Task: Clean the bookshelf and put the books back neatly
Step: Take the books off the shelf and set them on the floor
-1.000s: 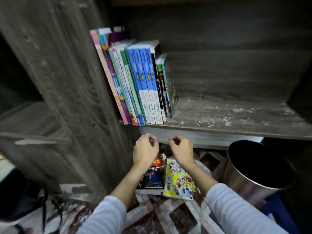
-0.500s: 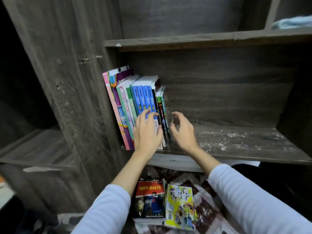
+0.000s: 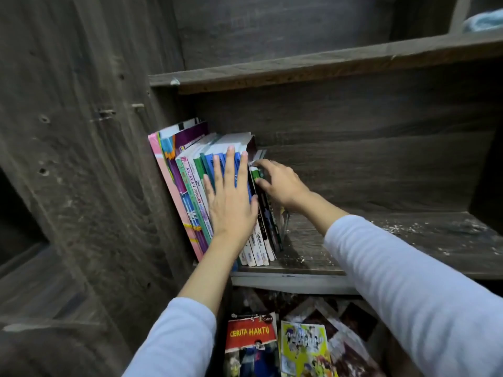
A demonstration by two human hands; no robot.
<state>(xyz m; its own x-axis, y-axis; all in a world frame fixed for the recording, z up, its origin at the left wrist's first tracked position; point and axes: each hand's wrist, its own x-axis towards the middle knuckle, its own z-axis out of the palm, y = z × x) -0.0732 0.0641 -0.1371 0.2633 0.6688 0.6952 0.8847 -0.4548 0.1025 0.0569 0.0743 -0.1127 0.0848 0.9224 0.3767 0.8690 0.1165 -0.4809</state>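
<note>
A dark grey wood-grain bookshelf fills the view, its lower board speckled with white dust. The left hand lies flat, fingers straight and spread, pressing on the blue spines in a row of upright paperback books that leans against the compartment's left wall. Just beside it, the right hand pinches the top of a thin green-spined book at the row's right end. Below, on the patterned floor, a red-covered book and a yellow comic book lie side by side.

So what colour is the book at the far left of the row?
The leftmost book is pink, shown best in the head view.
</note>
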